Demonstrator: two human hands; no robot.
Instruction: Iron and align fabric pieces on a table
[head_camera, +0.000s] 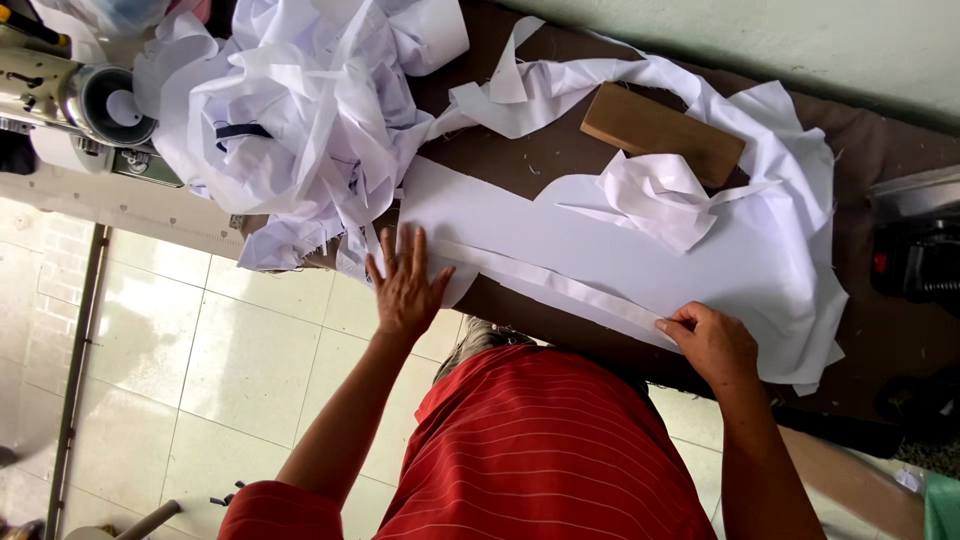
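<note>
White strip (560, 285): one | left hand (405, 290) flat, fingers spread | right hand (712, 340) fingers pinching strip | one wooden block (662, 133)

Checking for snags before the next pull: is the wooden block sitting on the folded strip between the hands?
No: the wooden block lies at the far side of the table, apart from the folded strip stretched between both hands.
</note>
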